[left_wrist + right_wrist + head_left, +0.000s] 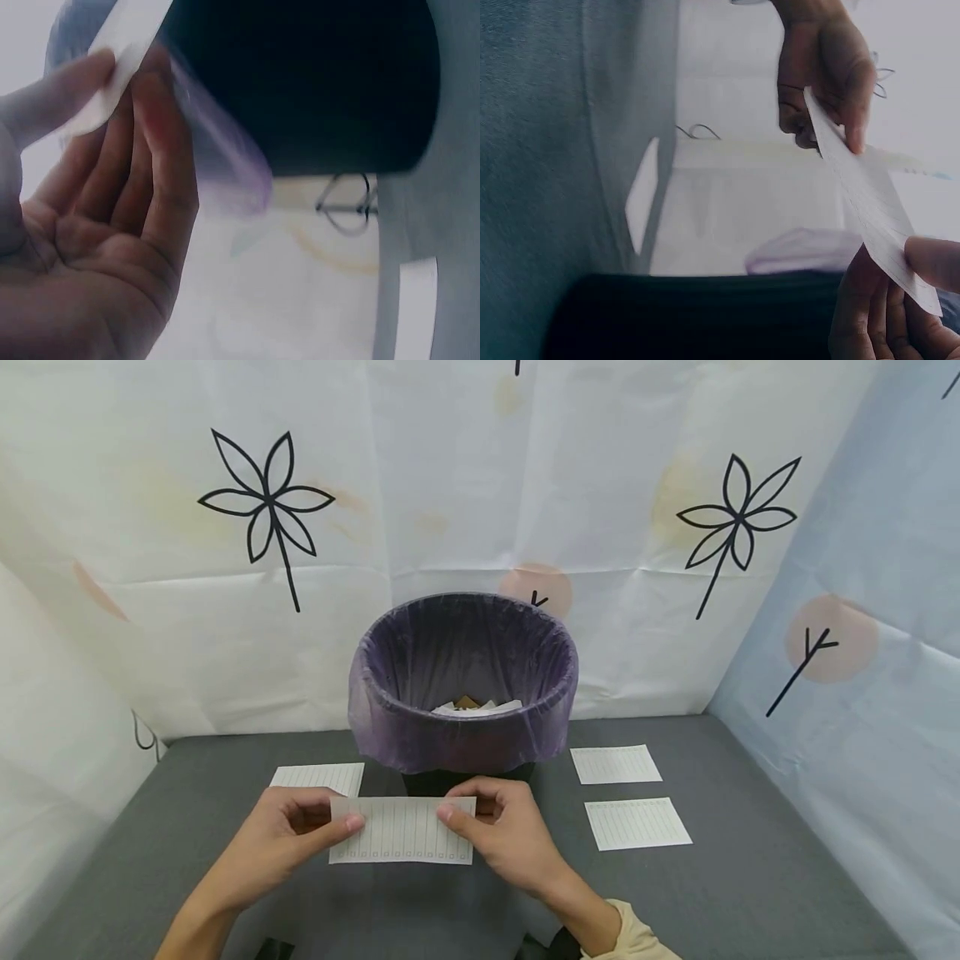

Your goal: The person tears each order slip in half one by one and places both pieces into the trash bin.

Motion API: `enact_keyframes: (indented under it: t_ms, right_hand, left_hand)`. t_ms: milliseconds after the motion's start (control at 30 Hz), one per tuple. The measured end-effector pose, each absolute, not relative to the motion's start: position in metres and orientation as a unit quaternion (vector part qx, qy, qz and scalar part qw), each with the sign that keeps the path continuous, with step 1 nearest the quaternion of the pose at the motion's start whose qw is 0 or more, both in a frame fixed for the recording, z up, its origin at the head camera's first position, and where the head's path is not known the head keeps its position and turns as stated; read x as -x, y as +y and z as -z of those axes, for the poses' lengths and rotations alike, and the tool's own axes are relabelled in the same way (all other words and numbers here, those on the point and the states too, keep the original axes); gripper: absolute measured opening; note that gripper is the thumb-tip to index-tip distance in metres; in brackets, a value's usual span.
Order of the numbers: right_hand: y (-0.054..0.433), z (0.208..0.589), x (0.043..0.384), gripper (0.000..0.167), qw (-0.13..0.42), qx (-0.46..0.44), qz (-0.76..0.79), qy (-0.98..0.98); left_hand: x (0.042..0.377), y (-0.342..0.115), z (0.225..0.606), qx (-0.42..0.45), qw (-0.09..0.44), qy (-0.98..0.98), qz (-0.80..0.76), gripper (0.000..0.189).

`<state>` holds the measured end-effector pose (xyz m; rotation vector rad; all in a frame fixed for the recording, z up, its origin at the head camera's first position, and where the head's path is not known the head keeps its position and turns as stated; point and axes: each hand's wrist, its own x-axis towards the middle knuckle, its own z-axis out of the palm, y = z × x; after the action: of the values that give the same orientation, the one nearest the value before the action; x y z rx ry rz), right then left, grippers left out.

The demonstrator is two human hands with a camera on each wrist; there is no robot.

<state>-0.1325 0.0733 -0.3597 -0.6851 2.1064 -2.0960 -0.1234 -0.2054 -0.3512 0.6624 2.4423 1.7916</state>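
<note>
A white paper card (pixel 402 835) printed with thin lines and a row of small boxes is held up in front of the bin. My left hand (pixel 288 831) pinches its left end, thumb on the near face and fingers behind. At the opposite end, my right hand (pixel 510 835) pinches it the same way. In the right wrist view the card (pixel 870 202) spans both hands and bends slightly. The left wrist view shows the card (pixel 131 45) nearly edge-on between thumb and fingers.
Behind the hands stands a dark bin with a purple liner (pixel 457 739), paper pieces (pixel 480 708) inside. One lined card (pixel 318 777) lies on the grey table left of it. Two more, an upper card (pixel 617 765) and a lower card (pixel 637 823), lie at right.
</note>
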Motion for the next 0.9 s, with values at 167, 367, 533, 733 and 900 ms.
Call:
enact_keyframes:
  t_ms: [167,367,533,733,900]
  right_hand:
    - [0.088,0.35,0.128,0.019,0.024,0.21,0.709,0.673]
    - [0.102,0.337,0.125,0.014,-0.032,0.201,0.714,0.67]
    - [0.114,0.327,0.126,0.011,-0.078,0.202,0.701,0.68]
    - [0.128,0.318,0.127,0.01,-0.106,0.213,0.693,0.681]
    - [0.136,0.312,0.126,0.011,-0.111,0.222,0.691,0.679]
  left_hand:
    - [0.122,-0.185,0.341,-0.208,0.015,0.778,-0.593,0.007]
    - [0.121,-0.166,0.322,-0.194,0.017,0.777,-0.599,0.009]
    - [0.122,-0.152,0.309,-0.21,-0.007,0.775,-0.595,0.009]
    - [0.12,-0.134,0.299,-0.213,-0.021,0.756,-0.618,0.005]
    - [0.117,-0.121,0.298,-0.215,-0.036,0.726,-0.652,0.006]
